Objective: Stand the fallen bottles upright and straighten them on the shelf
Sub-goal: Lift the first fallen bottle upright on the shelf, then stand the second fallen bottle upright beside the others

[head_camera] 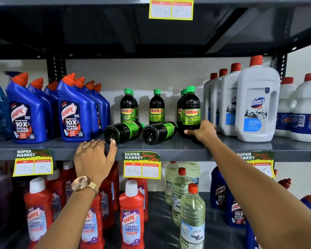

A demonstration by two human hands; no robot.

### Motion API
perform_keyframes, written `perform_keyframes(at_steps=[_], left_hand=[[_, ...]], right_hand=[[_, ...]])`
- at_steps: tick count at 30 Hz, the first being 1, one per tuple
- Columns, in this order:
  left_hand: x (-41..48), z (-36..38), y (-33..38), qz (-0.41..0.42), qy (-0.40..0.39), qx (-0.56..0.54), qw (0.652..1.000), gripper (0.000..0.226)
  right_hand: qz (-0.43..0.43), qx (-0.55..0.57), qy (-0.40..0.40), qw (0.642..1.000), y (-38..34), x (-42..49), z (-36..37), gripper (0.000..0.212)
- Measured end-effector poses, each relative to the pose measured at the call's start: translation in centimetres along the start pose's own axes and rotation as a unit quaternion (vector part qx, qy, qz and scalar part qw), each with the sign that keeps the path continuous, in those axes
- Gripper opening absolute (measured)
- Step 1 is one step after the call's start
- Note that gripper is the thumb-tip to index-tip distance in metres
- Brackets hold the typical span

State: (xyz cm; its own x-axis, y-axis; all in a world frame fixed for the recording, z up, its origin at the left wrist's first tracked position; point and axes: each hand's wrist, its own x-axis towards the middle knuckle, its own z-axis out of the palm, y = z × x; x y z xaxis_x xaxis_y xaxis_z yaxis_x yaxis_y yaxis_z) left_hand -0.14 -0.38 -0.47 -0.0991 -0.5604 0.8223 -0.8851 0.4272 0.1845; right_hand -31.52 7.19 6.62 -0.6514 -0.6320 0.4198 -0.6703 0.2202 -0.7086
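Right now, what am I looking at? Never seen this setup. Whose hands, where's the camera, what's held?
No machine here: a person works bare-handed, and the single picture comes from a camera worn on their head, looking forward and down at a grey metal shelf in a shop. The right hand grips the base of an upright Sunny bottle, dark with a green cap. The left hand, with a ring and a gold watch, rests at the shelf edge, its thumb touching the base of a fallen Sunny bottle. A second fallen Sunny bottle lies beside it. Blue Harpic bottles stand to the left, white Domex bottles to the right.
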Motion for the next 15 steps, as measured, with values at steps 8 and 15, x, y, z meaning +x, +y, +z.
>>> perform_keyframes(at_steps=[8, 15], left_hand=[[0.0, -0.3, -0.1, 0.006, -0.019, -0.003, 1.000, 0.062], [-0.1, -0.7, -0.1, 0.006, -0.031, -0.006, 0.999, 0.064]], right_hand=[[-0.003, -0.059, 0.074, 0.996, -0.6, -1.2, -0.3, 0.096], [-0.007, 0.045, -0.103, 0.994, -5.0, -4.5, 0.6, 0.097]])
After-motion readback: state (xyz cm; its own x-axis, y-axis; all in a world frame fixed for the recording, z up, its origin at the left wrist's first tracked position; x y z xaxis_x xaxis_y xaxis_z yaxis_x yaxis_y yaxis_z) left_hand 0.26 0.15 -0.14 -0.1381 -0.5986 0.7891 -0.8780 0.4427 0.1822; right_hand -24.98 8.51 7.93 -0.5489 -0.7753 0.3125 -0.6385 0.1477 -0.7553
